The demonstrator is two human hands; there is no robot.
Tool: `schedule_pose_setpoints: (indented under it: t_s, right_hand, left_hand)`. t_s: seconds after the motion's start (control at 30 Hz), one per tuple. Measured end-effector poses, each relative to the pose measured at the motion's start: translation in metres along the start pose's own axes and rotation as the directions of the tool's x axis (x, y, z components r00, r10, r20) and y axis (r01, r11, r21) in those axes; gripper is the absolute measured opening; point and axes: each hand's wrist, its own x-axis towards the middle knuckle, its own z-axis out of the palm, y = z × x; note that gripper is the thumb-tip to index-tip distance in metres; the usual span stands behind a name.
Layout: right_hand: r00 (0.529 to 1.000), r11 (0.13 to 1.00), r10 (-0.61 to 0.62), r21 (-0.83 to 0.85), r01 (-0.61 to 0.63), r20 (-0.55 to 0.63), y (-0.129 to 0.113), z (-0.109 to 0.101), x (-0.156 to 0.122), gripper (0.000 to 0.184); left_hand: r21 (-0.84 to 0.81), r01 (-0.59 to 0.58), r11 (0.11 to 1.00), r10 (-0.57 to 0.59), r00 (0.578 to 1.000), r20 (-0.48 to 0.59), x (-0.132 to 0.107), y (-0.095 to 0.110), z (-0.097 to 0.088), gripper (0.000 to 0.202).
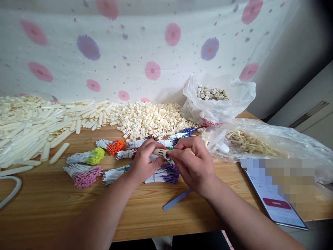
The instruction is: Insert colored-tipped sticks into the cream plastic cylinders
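My left hand (143, 161) and my right hand (193, 164) meet above the wooden table (78, 205), both closed on a small cream slotted pen part (160, 152) held between their fingertips. A bit of green shows at its right end, under my right thumb. Below the hands lie bundles of pen refills with coloured tips: purple (166, 172), pink (83, 175), yellow-green (90, 157), orange (111, 146) and blue (182, 133).
A heap of cream slotted grips (148, 119) and a heap of long cream pen barrels (33, 128) lie at the back. Two plastic bags of small parts (215, 100) (260, 142) sit at the right. A phone (278, 205) and a blue strip (177, 199) lie near the front edge.
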Motion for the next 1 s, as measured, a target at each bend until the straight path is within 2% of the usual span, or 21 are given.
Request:
schedule_pose_setpoints:
  t_s: [0.2, 0.27, 0.43, 0.6, 0.77, 1.0]
  right_hand:
    - [0.997, 0.998, 0.06, 0.033, -0.061, 0.041, 0.004, -0.002, 0.003, 0.008]
    - [0.996, 0.997, 0.07, 0.041, -0.072, 0.059, 0.005, -0.001, 0.003, 0.008]
    - [0.994, 0.994, 0.1, 0.05, -0.102, 0.045, 0.007, 0.006, 0.001, 0.009]
    - [0.988, 0.983, 0.151, 0.1, -0.153, 0.02, 0.011, 0.012, -0.002, 0.01]
    - [0.958, 0.932, 0.273, 0.224, -0.285, 0.085, 0.016, 0.015, -0.003, 0.013]
    - [0.918, 0.839, 0.343, 0.374, -0.395, 0.201, 0.02, 0.017, -0.003, 0.018]
  left_hand:
    - [-0.016, -0.019, 1.0, 0.02, 0.996, 0.089, -0.002, -0.001, -0.003, 0.049]
    - [-0.019, -0.025, 1.0, 0.027, 0.996, 0.089, -0.002, -0.004, -0.003, 0.05]
    - [0.077, -0.011, 0.997, 0.01, 1.0, 0.013, -0.001, -0.008, 0.0, 0.047]
    - [0.184, -0.031, 0.983, 0.043, 0.997, -0.063, 0.0, -0.01, 0.001, 0.045]
    - [0.256, 0.001, 0.967, 0.031, 0.992, -0.122, 0.0, -0.014, 0.002, 0.042]
    - [0.305, 0.071, 0.95, -0.027, 0.989, -0.146, 0.0, -0.016, 0.0, 0.047]
